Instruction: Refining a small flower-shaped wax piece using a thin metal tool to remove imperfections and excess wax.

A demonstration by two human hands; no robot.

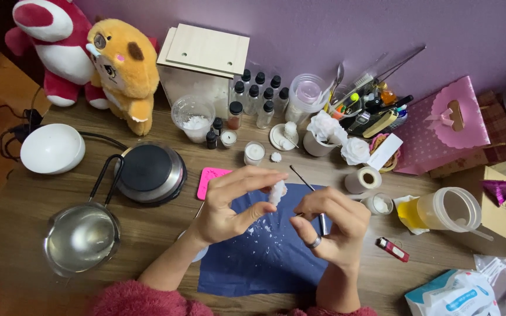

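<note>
My left hand pinches a small white wax flower between thumb and fingers, above a dark blue sheet speckled with white crumbs. My right hand, with a ring on one finger, grips a thin metal pick whose tip points up and to the left, close to the white piece. A pink silicone mould lies at the sheet's upper left corner, partly behind my left hand.
A small hot plate and a steel pot sit to the left, with a white bowl and two plush toys behind. Bottles, jars, a tool cup, a tape roll, a plastic cup and a red lighter crowd the back and right.
</note>
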